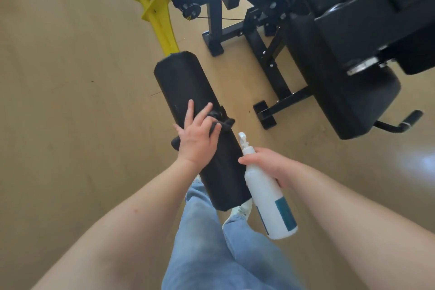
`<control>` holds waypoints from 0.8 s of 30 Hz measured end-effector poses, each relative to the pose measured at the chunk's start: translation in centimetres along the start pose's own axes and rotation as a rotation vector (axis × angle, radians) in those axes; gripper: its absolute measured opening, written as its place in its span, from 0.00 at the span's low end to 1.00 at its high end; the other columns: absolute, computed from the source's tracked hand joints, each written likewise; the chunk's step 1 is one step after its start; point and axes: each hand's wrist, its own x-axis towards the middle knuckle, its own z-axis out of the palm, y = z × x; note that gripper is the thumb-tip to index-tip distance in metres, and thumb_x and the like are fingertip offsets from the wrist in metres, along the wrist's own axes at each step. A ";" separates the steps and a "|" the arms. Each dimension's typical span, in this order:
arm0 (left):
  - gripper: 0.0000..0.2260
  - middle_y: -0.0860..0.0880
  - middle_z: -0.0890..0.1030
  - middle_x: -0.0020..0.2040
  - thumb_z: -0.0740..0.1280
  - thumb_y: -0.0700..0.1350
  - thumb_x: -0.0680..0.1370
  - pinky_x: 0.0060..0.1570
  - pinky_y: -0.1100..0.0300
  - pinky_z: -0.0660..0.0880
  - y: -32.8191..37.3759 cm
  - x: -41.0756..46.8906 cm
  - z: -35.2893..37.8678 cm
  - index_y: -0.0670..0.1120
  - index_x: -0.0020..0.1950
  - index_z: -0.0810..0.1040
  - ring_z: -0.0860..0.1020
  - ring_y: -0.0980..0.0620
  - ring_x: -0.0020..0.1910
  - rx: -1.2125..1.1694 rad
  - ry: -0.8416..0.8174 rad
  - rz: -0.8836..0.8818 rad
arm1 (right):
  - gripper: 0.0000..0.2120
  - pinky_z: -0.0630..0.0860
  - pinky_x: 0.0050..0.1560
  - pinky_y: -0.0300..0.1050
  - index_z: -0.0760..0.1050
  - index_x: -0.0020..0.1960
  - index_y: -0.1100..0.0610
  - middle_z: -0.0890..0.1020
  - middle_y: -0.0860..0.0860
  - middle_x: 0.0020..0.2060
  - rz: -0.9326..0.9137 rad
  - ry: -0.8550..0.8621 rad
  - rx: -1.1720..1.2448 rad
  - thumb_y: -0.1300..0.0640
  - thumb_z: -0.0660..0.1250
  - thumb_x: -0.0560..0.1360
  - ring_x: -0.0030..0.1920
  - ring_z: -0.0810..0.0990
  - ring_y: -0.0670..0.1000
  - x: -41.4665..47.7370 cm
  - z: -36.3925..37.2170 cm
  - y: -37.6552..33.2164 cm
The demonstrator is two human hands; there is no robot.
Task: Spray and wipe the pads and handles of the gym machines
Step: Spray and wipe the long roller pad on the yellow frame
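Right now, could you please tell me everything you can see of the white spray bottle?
The spray bottle is white and plastic-looking, with a white trigger nozzle on top and a teal label patch near its base. It is held tilted, nozzle pointing away from the person. The right hand grips its upper body. It sits beside the near end of the black roller pad.

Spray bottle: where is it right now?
In the head view, the spray bottle is just right of centre, held in the right hand, close beside the near end of the black roller pad.
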 end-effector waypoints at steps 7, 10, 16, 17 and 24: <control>0.18 0.58 0.67 0.78 0.53 0.58 0.83 0.61 0.14 0.50 2.7 -11.9 5.8 0.52 0.48 0.79 0.43 0.43 0.83 0.220 -0.144 0.143 | 0.07 0.81 0.37 0.44 0.79 0.57 0.49 0.85 0.56 0.45 -0.045 0.034 -0.130 0.53 0.71 0.79 0.38 0.86 0.52 -2.4 -0.9 3.5; 0.18 0.58 0.72 0.75 0.55 0.58 0.83 0.60 0.13 0.49 3.8 -14.2 6.7 0.53 0.48 0.81 0.50 0.42 0.83 0.422 -0.254 0.381 | 0.10 0.84 0.40 0.48 0.80 0.58 0.50 0.86 0.59 0.49 -0.055 0.031 -0.161 0.52 0.73 0.78 0.43 0.87 0.56 -3.1 -1.4 4.0; 0.16 0.52 0.77 0.70 0.57 0.59 0.81 0.65 0.16 0.50 2.9 -11.9 5.3 0.54 0.53 0.82 0.61 0.41 0.80 0.550 -0.301 0.619 | 0.13 0.83 0.46 0.51 0.78 0.61 0.48 0.85 0.58 0.52 -0.070 0.045 -0.186 0.50 0.72 0.78 0.49 0.86 0.57 -3.3 -1.6 4.4; 0.17 0.53 0.77 0.71 0.57 0.60 0.81 0.65 0.16 0.49 2.7 -10.9 4.8 0.55 0.55 0.82 0.61 0.41 0.80 0.564 -0.279 0.550 | 0.14 0.83 0.47 0.51 0.78 0.62 0.49 0.85 0.58 0.53 -0.067 0.051 -0.180 0.50 0.72 0.78 0.49 0.86 0.58 -3.0 -1.6 4.4; 0.15 0.52 0.69 0.78 0.59 0.61 0.83 0.67 0.18 0.51 0.4 -2.0 0.6 0.58 0.60 0.82 0.56 0.39 0.81 0.645 -0.158 0.258 | 0.12 0.80 0.44 0.48 0.76 0.62 0.51 0.83 0.57 0.51 -0.039 0.056 -0.154 0.52 0.71 0.79 0.46 0.84 0.56 -1.4 -0.9 3.5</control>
